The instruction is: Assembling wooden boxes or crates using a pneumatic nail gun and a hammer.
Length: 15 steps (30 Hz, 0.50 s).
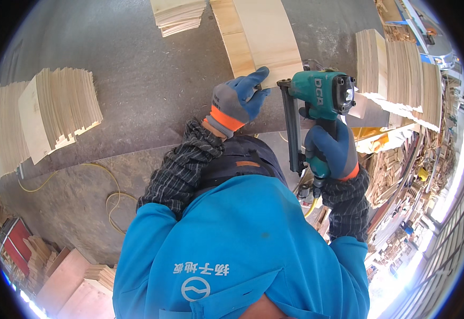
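One green nail gun — gripped in right fingers, presumably for trigger control; pale boards just beyond left fingers — half-curled, any grip unclear.

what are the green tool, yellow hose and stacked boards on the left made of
Green tool: probably painted metal, judging by its sheen and bolted head.
Yellow hose: likely flexible plastic or rubber, since it bends in smooth loops.
Stacked boards: apparently bare wood, perhaps plywood, with pale tan, uncoated-looking surfaces.
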{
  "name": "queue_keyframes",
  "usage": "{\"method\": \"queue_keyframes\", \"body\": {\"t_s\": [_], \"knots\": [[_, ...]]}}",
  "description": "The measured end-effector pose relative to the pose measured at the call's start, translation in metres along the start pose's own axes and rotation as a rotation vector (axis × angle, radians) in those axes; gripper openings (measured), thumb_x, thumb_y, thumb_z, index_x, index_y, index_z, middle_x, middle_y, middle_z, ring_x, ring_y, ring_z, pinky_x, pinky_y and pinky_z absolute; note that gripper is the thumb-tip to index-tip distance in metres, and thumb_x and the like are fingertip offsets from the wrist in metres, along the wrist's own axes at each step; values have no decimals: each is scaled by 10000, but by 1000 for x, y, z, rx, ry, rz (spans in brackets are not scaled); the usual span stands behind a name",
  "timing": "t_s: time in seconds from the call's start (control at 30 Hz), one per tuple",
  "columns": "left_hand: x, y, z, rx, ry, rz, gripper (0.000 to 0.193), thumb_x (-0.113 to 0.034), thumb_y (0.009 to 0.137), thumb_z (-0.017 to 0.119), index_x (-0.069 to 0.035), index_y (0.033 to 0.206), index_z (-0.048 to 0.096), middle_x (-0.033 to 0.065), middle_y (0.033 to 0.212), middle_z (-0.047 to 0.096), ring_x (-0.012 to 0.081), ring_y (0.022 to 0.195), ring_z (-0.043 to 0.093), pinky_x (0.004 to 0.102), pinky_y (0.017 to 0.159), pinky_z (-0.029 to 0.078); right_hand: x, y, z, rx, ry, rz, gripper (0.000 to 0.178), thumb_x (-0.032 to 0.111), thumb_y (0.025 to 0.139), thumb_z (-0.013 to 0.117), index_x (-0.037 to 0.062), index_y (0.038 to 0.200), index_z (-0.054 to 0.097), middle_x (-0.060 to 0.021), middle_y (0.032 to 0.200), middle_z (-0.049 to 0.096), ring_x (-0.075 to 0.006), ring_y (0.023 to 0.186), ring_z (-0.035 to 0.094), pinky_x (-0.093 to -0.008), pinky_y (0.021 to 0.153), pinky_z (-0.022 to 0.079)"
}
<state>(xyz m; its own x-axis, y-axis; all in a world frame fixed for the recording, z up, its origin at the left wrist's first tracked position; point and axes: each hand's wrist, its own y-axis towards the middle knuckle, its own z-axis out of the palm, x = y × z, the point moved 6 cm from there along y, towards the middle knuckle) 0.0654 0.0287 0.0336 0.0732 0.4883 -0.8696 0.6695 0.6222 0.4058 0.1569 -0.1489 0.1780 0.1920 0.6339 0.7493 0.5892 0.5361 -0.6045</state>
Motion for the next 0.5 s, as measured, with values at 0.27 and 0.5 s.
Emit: {"method": "queue_keyframes", "body": {"t_s": [0.27, 0.5], "knots": [[0, 0, -2, -33, -9, -15, 448, -171, 866, 874, -85, 1293, 770, 133, 938, 791, 231, 740, 763, 326, 692, 600, -2, 4, -6, 5, 12, -18, 424, 188, 935, 621, -32, 1295, 664, -46, 731, 637, -120, 604, 610, -286, 560, 483], [0, 0, 0, 28, 13, -41, 436, -167, 868, 873, -81, 1284, 775, 127, 922, 785, 218, 744, 761, 323, 700, 599, -7, 0, -17, 2, 19, -22, 503, 252, 945, 609, -64, 1334, 652, -47, 719, 630, -117, 605, 587, -256, 578, 443]]}}
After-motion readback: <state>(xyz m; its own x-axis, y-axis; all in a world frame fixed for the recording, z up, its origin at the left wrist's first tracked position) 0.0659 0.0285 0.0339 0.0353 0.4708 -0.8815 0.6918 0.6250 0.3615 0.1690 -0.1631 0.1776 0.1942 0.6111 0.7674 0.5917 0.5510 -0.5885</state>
